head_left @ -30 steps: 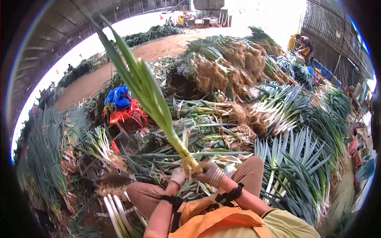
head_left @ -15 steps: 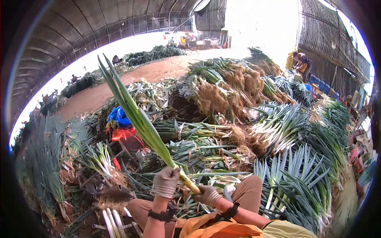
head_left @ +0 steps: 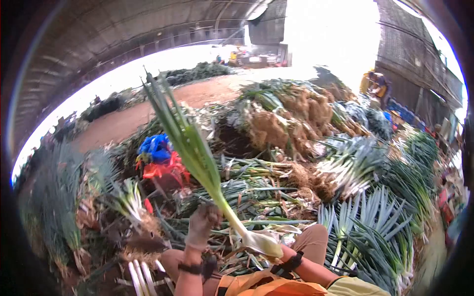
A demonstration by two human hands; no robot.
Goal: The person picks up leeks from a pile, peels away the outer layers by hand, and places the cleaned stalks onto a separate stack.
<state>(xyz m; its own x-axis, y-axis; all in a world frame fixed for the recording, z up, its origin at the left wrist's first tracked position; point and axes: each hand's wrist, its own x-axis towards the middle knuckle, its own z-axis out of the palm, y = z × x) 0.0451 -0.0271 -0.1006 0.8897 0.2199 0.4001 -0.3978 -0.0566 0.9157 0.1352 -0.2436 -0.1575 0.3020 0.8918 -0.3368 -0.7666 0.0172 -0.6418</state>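
Observation:
A long green onion [head_left: 222,204] slants up and left in front of me, its leaves spread at the top. Near its lower end a pale, loosened outer layer [head_left: 264,244] flares over my right hand, whose fingers are hidden behind it; the stalk's base rests at that hand. Just left of the stalk is my gloved left hand [head_left: 203,227], blurred, its fingers curled; what they hold, if anything, I cannot make out. Both wrists wear dark bands. Across my lap lies orange cloth [head_left: 271,285].
Bundled green onions [head_left: 353,165] lie to the right, with more by my right knee [head_left: 370,232]. A rooty heap [head_left: 291,113] rises ahead. Left are blue [head_left: 155,148] and red plastic [head_left: 165,170], and white stalks [head_left: 140,278] at lower left. A person [head_left: 379,86] bends at far right.
My left hand has come off the stalk and sits beside it. The pale outer layer now flares over my right hand. The view has shifted slightly, and the onion leans less steeply left.

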